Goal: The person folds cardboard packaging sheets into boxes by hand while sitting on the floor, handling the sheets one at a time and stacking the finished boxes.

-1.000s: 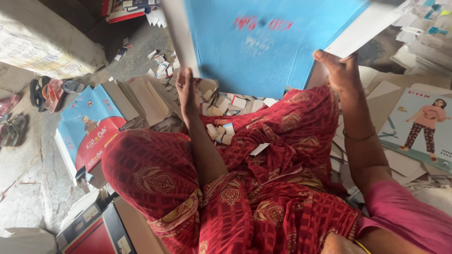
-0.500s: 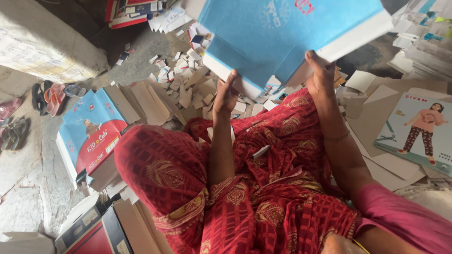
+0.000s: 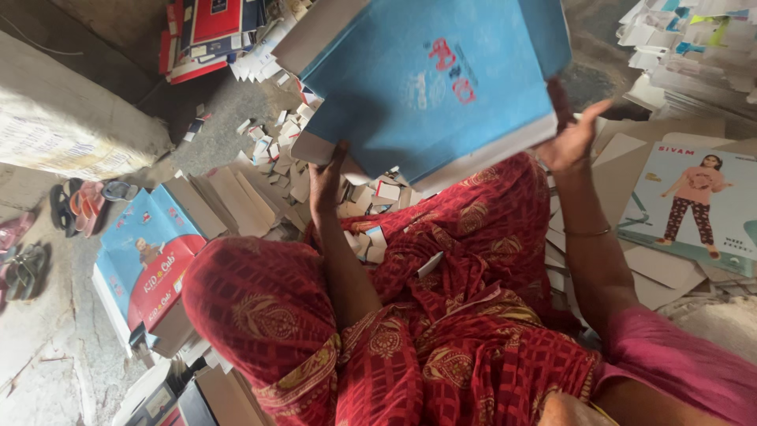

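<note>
I hold a thick stack of large blue printed cardboard sheets (image 3: 441,87) up in front of me, tilted. My left hand (image 3: 325,183) grips its lower left corner from below. My right hand (image 3: 572,138) supports the lower right edge, fingers spread against it. My knees under red patterned cloth (image 3: 441,300) are beneath the stack. Small card scraps (image 3: 371,241) lie on my lap and the floor.
A blue and red printed box stack (image 3: 146,264) stands at left beside brown cardboard flaps (image 3: 236,205). A printed sheet with a child's picture (image 3: 694,205) lies at right on brown cards. Sandals (image 3: 75,203) sit far left. Red and blue sheets (image 3: 209,31) are piled at the top.
The blue stack has swung and tilted, its lower edge now toward my lap. My left hand has moved right along the edge, and my right hand has opened against the stack's right side.
</note>
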